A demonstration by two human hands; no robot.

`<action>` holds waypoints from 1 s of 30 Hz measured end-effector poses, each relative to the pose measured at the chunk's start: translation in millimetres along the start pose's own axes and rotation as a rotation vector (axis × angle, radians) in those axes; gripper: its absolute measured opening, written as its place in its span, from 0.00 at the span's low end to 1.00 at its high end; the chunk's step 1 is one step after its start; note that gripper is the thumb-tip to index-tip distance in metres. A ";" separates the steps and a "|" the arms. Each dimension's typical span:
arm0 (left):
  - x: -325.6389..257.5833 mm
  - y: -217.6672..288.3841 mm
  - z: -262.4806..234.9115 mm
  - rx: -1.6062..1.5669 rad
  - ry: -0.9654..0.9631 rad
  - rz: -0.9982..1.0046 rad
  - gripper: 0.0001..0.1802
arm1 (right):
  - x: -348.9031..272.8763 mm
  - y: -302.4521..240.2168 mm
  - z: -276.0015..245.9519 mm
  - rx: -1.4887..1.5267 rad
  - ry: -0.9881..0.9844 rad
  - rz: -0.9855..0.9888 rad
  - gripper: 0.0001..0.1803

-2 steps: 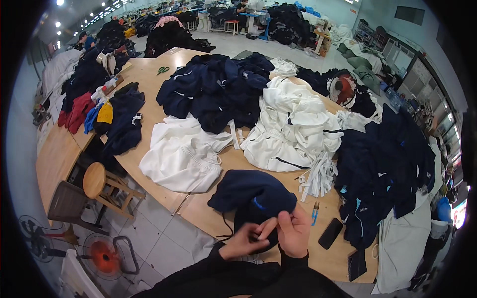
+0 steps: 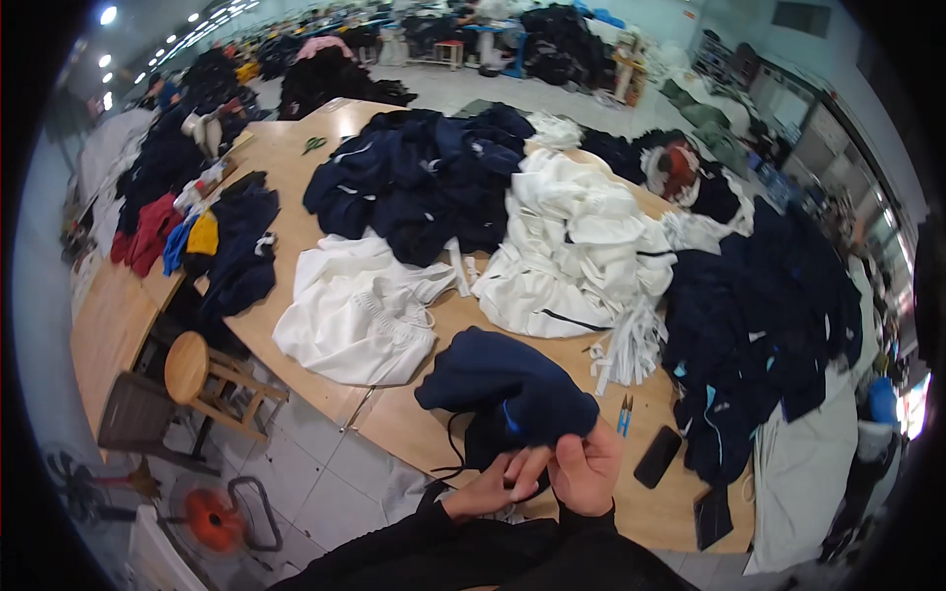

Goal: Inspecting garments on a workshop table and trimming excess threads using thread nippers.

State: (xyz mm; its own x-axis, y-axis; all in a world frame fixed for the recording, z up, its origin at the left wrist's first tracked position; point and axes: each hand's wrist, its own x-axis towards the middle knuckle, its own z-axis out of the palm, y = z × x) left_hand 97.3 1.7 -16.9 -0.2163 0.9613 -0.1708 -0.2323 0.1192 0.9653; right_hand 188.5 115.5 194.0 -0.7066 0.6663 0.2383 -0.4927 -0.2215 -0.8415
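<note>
A navy garment with a short bright blue mark is bunched above the table's near edge. A dark cord hangs from its left side. My right hand grips the garment's right end, thumb pressed against the fingers. Just left of it, my left hand has its fingers curled together under the cloth; what they pinch is hidden. Beyond the garment lie a white garment with a gathered waistband and a heap of white garments.
Blue-handled thread snips and a black phone lie to the right of my hands. Navy garments are heaped at the far middle and right. Green scissors rest far left. A wooden stool and fan stand left.
The view has shifted slightly. The right end of the navy garment sits a little lower and farther right, and my left hand's fingers have closed in nearer to my right hand.
</note>
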 end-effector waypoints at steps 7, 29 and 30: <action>59.4 41.1 -53.2 -0.540 0.461 0.152 0.30 | -14.5 -38.2 -7.1 0.320 -0.111 -0.478 0.29; -12.0 184.2 19.4 0.050 -0.607 0.381 0.29 | -62.8 63.2 -70.5 -0.374 -0.143 0.108 0.17; -6.8 184.7 35.3 0.164 -0.814 0.445 0.25 | -55.1 62.9 -76.7 -0.401 -0.149 0.089 0.18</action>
State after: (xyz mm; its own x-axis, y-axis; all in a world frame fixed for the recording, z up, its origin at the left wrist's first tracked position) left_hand 89.3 25.9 169.6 0.4907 0.7974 0.3514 -0.1376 -0.3273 0.9349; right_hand 235.3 119.5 90.7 -0.8175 0.5404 0.1990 -0.2110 0.0405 -0.9766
